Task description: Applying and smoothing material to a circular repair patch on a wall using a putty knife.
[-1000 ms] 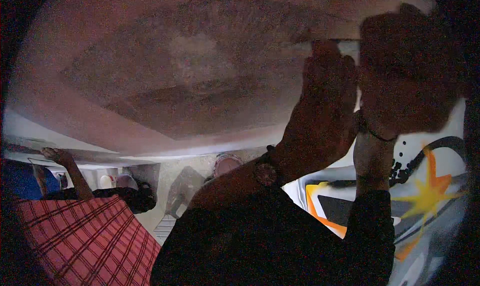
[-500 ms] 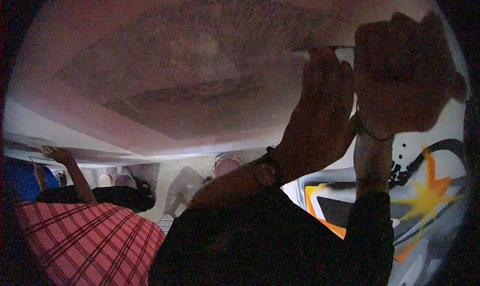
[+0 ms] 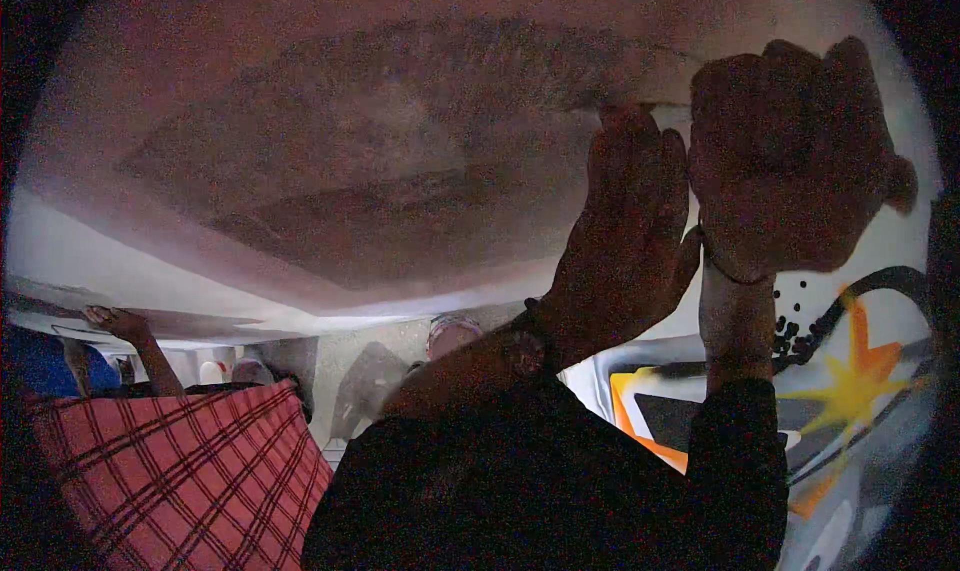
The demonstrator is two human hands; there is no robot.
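Overhead spreads a pale plastered surface (image 3: pixel 560 261) with a large, rough, darker grey patch (image 3: pixel 400 121). My left hand (image 3: pixel 630 231) is raised against this patch, fingers stretched out flat and close together, with a dark band at the wrist. Just beyond those fingertips shows a thin, straight-edged flat piece (image 3: pixel 665 104), mostly hidden, so its kind cannot be told. To the right, my right hand (image 3: pixel 795 161) is closed with the fingers curled over, its back facing me. What it grips is hidden in the shade. A thin cord circles the right wrist.
A painted wall (image 3: pixel 850 391) with orange, yellow and black shapes stands close at the right. At the left are a red plaid cloth (image 3: pixel 190 471) and another person's raised hand (image 3: pixel 118 323). A round bucket-like container (image 3: pixel 452 336) is beyond my left forearm.
Both my hands have shifted slightly left and a little down in view, keeping their poses. The plaid cloth has risen, covering more of the dark sleeve behind it.
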